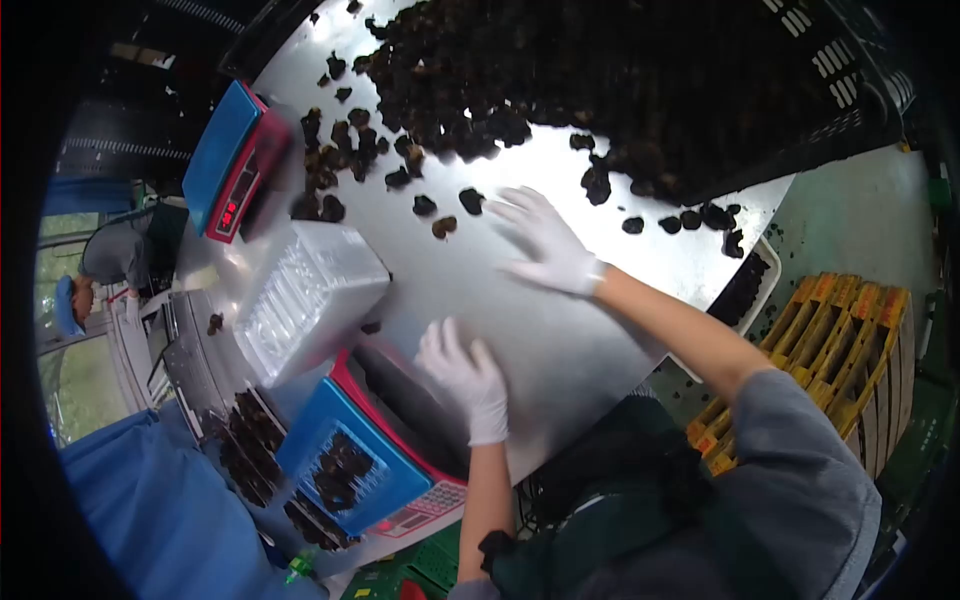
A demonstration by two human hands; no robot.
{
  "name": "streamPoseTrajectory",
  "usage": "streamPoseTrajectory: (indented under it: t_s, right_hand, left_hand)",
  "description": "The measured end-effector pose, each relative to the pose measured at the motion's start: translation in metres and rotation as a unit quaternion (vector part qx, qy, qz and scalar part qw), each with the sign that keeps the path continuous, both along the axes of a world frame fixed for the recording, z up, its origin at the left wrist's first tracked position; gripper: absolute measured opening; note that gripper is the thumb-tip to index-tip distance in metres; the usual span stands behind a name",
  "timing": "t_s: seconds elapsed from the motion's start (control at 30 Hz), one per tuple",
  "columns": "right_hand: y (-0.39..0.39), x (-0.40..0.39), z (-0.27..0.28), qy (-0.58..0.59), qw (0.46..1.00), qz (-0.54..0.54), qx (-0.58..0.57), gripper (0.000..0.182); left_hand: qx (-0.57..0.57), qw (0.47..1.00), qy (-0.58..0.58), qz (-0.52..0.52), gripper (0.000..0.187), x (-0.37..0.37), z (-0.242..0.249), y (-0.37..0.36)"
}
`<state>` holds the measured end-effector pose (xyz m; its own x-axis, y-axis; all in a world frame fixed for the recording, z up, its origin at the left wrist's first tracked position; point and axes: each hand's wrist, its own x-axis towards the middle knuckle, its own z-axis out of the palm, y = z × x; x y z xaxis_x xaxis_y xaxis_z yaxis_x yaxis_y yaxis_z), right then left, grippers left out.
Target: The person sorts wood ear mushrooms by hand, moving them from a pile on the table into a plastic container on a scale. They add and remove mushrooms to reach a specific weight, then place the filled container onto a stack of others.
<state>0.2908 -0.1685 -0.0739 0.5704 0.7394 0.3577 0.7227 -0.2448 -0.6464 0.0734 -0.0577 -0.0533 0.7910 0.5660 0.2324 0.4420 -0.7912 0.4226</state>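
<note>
My right hand (550,243), in a white glove, reaches over the metal table with fingers stretched out and apart. Just beyond its fingertips lie a dark, lumpy, mushroom-like piece (471,201) and a browner piece (444,228). My left hand (466,380), also white-gloved, hovers near the red edge of a blue-topped scale (345,455), its fingers loosely bent, thumb apart, nothing visible in it. On that scale sits a clear plastic tray (375,478) holding dark pieces (343,468). A stack of clear plastic trays (310,290) stands left of my hands.
A large heap of dark pieces (450,80) spills from a black crate (840,130) across the metal table (570,370). Another scale (225,165) stands at far left. Filled trays (250,445) lie beside the near scale. Yellow pallets (810,350) stand at right. Another person (120,250) is at left.
</note>
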Motion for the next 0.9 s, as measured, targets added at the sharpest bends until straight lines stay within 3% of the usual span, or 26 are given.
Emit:
streamPoseTrajectory:
  t_s: [0.03,0.1,0.23,0.3,0.4,0.43,0.47,0.5,0.53,0.57,0.63,0.7,0.77,0.83,0.9]
  right_hand:
    - [0.043,0.007,-0.004,0.000,0.999,-0.049,-0.003,0.077]
    - [0.109,0.017,-0.011,-0.045,0.997,-0.061,-0.014,0.073]
    - [0.148,0.006,-0.020,-0.070,0.989,0.062,-0.116,0.045]
    - [0.117,0.003,-0.022,-0.039,0.982,0.093,-0.160,0.029]
    - [-0.004,-0.028,-0.025,-0.064,0.995,-0.040,-0.066,0.019]
    - [-0.055,-0.040,-0.032,-0.017,0.988,-0.096,-0.117,0.012]
    - [-0.099,-0.049,-0.012,0.021,0.940,-0.183,-0.288,0.006]
    - [-0.148,-0.062,-0.012,-0.084,0.938,-0.286,-0.179,0.004]
    - [-0.187,-0.070,0.012,-0.018,0.897,-0.361,-0.253,0.004]
    - [-0.232,-0.085,0.006,-0.039,0.866,-0.441,-0.234,0.014]
    - [-0.259,-0.105,0.019,-0.173,0.771,-0.544,-0.283,0.029]
    - [-0.243,-0.095,0.034,-0.116,0.873,-0.420,-0.219,0.038]
    - [-0.178,-0.048,0.059,-0.093,0.945,-0.286,-0.126,0.029]
    - [-0.118,0.024,0.063,-0.196,0.950,-0.235,-0.068,0.034]
    - [-0.060,0.090,0.077,-0.215,0.892,-0.381,-0.111,0.051]
  left_hand:
    - [0.043,0.997,0.045,0.037,0.047,-0.010,-0.008,0.009]
    - [0.004,0.998,0.033,0.050,0.050,-0.019,-0.022,0.013]
    - [0.029,0.998,0.031,0.046,0.047,-0.012,-0.019,0.010]
    - [0.015,0.999,0.024,0.038,0.047,-0.011,-0.017,0.012]
    - [0.000,0.999,0.018,0.032,0.047,-0.013,-0.016,0.012]
    - [-0.002,0.999,0.015,0.031,0.047,-0.013,-0.017,0.014]
    - [-0.005,0.999,0.018,0.030,0.048,-0.013,-0.018,0.015]
    - [-0.009,0.999,0.022,0.030,0.049,-0.015,-0.021,0.016]
    - [-0.013,0.999,0.026,0.032,0.050,-0.016,-0.022,0.016]
    - [-0.010,0.999,0.030,0.031,0.050,-0.016,-0.021,0.014]
    - [0.000,0.999,0.038,0.029,0.049,-0.015,-0.016,0.014]
    - [-0.001,0.999,0.037,0.031,0.049,-0.013,-0.018,0.015]
    - [0.001,0.999,0.042,0.031,0.049,-0.016,-0.019,0.015]
    - [0.007,0.999,0.041,0.031,0.050,-0.016,-0.019,0.014]
    - [0.010,0.999,0.035,0.028,0.049,-0.015,-0.020,0.014]
